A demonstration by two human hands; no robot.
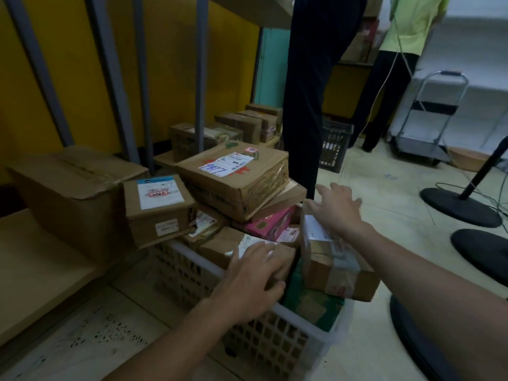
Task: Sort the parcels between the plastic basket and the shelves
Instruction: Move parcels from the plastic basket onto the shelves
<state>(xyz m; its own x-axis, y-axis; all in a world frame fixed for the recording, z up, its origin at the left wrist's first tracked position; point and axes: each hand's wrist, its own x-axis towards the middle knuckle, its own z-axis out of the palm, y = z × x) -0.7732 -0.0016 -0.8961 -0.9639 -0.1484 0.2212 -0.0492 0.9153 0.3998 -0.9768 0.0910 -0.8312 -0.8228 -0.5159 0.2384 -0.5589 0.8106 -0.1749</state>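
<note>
A white plastic basket [192,273] stands on the floor, heaped with parcels. On top lies a wide cardboard box with a handwritten label [236,177]. A smaller labelled box [159,210] leans over the basket's left rim. Below them sit a pink box [270,224] and a green packet [310,303]. My left hand [253,279] rests flat on a brown parcel [233,246] at the near rim, fingers spread. My right hand [338,210] hovers open just above a taped parcel [335,265] that tilts over the right rim. The low wooden shelf [35,273] lies to the left.
A large carton [74,193] and several parcels [242,125] sit on the low shelf between grey uprights. Two people stand behind the basket. A dark crate [334,147], a metal trolley [428,119] and black round stand bases [461,207] occupy the floor at right.
</note>
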